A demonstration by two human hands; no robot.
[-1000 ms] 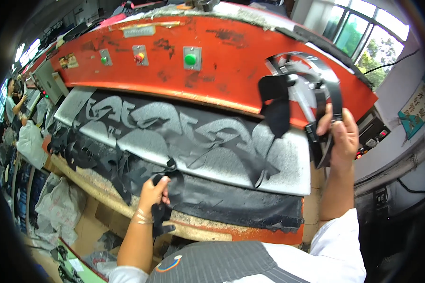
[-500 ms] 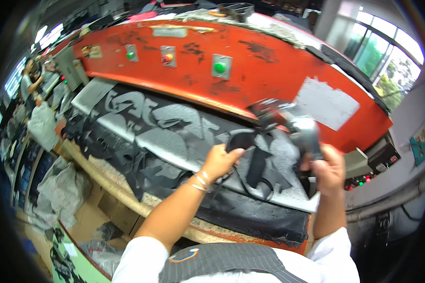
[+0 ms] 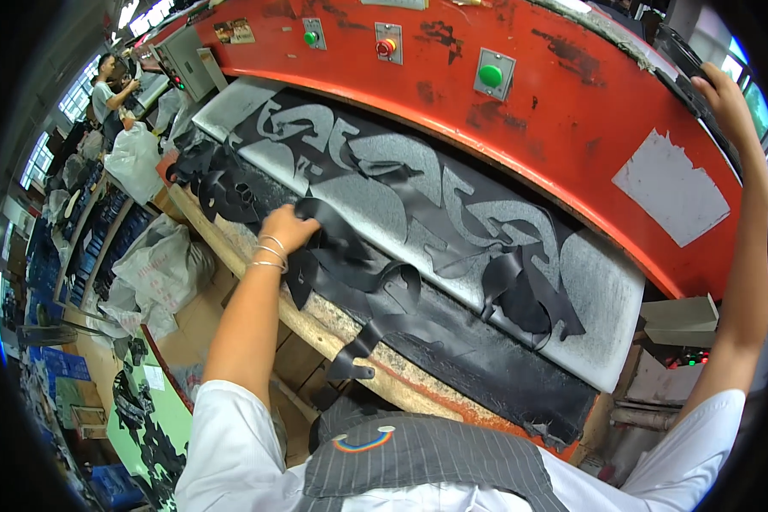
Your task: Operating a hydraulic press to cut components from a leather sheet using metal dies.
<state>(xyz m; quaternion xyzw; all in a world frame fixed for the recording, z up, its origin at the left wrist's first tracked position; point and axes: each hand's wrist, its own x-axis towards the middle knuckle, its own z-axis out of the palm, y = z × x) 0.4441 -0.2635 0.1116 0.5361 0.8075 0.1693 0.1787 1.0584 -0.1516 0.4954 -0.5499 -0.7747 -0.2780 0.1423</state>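
My left hand (image 3: 288, 229) is closed on a black sheet scrap (image 3: 337, 229) at the front of the cutting bed. Strips of the same dark material trail beside it and over the bed's front edge. My right hand (image 3: 730, 107) is raised at the far right, by the top of the red machine, its fingers curled at a dark, curved, hard-looking piece (image 3: 683, 53). Exactly how it grips that piece is hard to see. On the pale cutting board (image 3: 602, 294) lies a cut-out black sheet (image 3: 414, 205), with a crumpled dark offcut (image 3: 525, 294) on its right part.
A red machine beam (image 3: 350, 51) with green and red push buttons spans the back. Plastic bags (image 3: 166, 264) and a green panel (image 3: 149, 401) are at left; another person (image 3: 109, 94) stands far left. A wooden rail (image 3: 311, 328) edges the bed in front of me.
My right hand has gone from over the board up to the machine's top, and the blurred metallic thing has left the board. My left hand has shifted left onto other scraps. The view has turned.
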